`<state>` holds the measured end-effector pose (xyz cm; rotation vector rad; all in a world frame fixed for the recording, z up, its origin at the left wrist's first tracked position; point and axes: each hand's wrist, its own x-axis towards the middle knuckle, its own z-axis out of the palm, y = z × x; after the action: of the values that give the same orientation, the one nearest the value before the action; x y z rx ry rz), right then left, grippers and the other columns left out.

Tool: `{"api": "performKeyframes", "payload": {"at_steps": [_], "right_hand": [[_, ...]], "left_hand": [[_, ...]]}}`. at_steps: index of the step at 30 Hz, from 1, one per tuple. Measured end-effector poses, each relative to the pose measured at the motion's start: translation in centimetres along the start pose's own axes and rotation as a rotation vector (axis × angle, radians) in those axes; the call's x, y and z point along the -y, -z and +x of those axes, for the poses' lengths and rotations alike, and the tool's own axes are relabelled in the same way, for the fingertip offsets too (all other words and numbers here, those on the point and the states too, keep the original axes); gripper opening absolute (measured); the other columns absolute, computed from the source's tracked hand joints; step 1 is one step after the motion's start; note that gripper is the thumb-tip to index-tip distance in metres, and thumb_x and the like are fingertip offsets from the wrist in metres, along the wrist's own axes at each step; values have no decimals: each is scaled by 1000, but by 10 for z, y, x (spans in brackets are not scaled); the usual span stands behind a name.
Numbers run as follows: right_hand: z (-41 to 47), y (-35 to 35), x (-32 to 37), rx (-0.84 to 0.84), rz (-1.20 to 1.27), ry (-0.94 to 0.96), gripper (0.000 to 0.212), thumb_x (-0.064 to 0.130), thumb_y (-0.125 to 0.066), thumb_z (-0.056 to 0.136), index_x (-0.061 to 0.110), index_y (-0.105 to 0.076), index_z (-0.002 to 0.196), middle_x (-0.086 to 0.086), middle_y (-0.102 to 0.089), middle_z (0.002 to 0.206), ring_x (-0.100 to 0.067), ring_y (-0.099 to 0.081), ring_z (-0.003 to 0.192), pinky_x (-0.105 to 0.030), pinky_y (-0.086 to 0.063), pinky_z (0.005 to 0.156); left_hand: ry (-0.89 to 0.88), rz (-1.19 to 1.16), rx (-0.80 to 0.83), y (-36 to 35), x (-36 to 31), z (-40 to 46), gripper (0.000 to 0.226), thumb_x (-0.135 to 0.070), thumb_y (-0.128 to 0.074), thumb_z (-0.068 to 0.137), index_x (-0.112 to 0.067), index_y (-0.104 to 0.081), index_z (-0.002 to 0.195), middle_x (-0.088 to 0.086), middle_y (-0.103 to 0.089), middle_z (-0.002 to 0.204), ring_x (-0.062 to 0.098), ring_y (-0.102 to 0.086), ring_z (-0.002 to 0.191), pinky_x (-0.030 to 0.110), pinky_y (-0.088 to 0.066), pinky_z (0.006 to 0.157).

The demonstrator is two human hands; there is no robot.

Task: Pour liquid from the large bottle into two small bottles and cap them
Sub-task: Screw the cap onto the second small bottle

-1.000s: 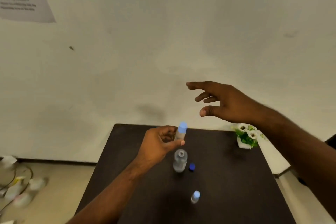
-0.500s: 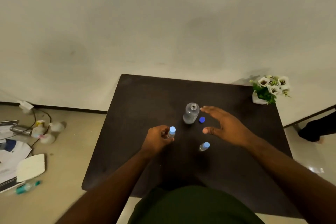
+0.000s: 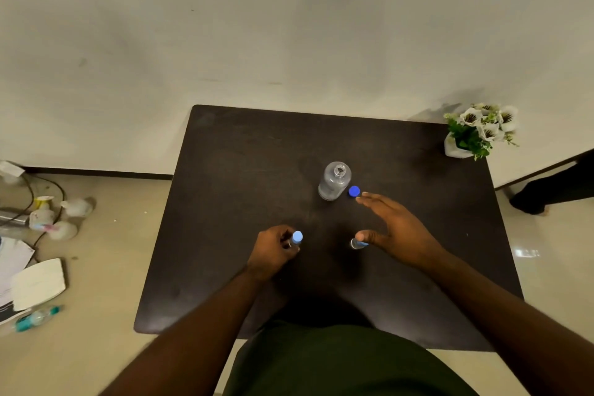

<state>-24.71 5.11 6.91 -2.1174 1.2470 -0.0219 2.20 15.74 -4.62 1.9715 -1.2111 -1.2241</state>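
Note:
On the dark table [image 3: 225,154] stands the large clear bottle [image 3: 333,182], uncapped, with its dark blue cap [image 3: 354,191] lying just to its right. My left hand [image 3: 273,249] grips a small bottle with a light blue cap [image 3: 296,238], held low near the tabletop. My right hand [image 3: 397,230] hovers open with fingers spread, its fingertips close to the blue cap. Under its thumb stands the second small capped bottle [image 3: 357,244], partly hidden by the hand.
A white pot of flowers [image 3: 475,132] sits at the table's far right corner. Cables, papers, a white board and a teal bottle [image 3: 35,318] lie on the floor to the left. A person's leg [image 3: 559,186] shows at the right edge.
The camera tilted down. My left hand lowered the small bottle from the air to near the tabletop. My right hand dropped from high up to beside the blue cap and second small bottle.

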Motion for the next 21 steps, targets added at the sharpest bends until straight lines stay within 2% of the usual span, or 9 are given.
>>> {"api": "performKeyframes", "payload": {"at_steps": [3, 6, 9, 10, 13, 15, 17, 19, 21], "right_hand": [[0, -4, -2, -22, 11, -6, 77, 56, -71, 82, 32, -43, 150, 10, -37, 160, -10, -32, 147, -30, -27, 120], [2, -5, -3, -32, 10, -37, 74, 51, -73, 84, 31, -44, 149, 9, -39, 158, -10, -33, 147, -23, -23, 115], [3, -5, -7, -47, 38, -93, 71, 53, -71, 86, 31, -46, 148, 9, -44, 154, -11, -39, 142, -24, -29, 111], [4, -4, -10, -63, 62, -130, 69, 51, -72, 86, 32, -48, 147, 9, -48, 150, -11, -43, 139, -25, -32, 109], [14, -2, -20, -133, 133, -262, 57, 39, -76, 86, 32, -56, 140, 8, -58, 138, -9, -55, 126, -24, -41, 99], [24, 1, -29, -148, 134, -333, 52, 33, -76, 87, 30, -60, 136, 7, -62, 135, -7, -58, 121, -21, -40, 94], [36, 1, -37, -140, 128, -375, 49, 29, -76, 86, 28, -61, 134, 6, -64, 133, -8, -60, 117, -21, -42, 93], [51, -1, -45, -127, 129, -400, 49, 26, -77, 85, 27, -62, 132, 6, -66, 130, -7, -61, 109, -22, -44, 91], [67, -5, -50, -99, 124, -416, 51, 24, -77, 85, 26, -61, 133, 6, -65, 130, -7, -61, 106, -24, -47, 92]], "left_hand": [[-2, -47, -3, -2, 6, 1, 30, -7, -84, 74, -21, -74, 98, -3, -77, 97, 11, -74, 93, 35, -61, 89], [-23, -70, -13, -3, 11, 5, 34, -2, -83, 73, -21, -72, 99, -1, -76, 104, 12, -73, 99, 30, -59, 91], [-36, -65, 37, -2, 17, 8, 42, 4, -81, 74, -14, -72, 111, -2, -71, 110, 15, -71, 106, 14, -54, 92], [-45, -74, 56, -1, 18, 8, 46, 8, -78, 75, -12, -71, 115, -2, -69, 114, 16, -69, 111, 12, -52, 95], [-28, -190, 53, 10, 25, 10, 59, 18, -54, 73, -12, -65, 122, -1, -68, 119, 23, -64, 122, 27, -51, 106], [-32, -231, -14, 21, 27, 16, 66, 14, -44, 67, -21, -64, 119, -11, -72, 116, 23, -65, 119, 31, -51, 100], [-62, -212, -68, 31, 23, 29, 66, 14, -51, 73, -32, -62, 118, -16, -73, 114, 21, -67, 116, 33, -53, 97], [-72, -197, -70, 36, 3, 45, 61, 14, -66, 83, -29, -60, 125, -8, -70, 121, 20, -66, 118, 41, -54, 102], [-67, -172, -14, 37, -22, 62, 64, -2, -79, 83, -26, -55, 137, -6, -63, 134, 13, -60, 125, 39, -51, 107]]}}
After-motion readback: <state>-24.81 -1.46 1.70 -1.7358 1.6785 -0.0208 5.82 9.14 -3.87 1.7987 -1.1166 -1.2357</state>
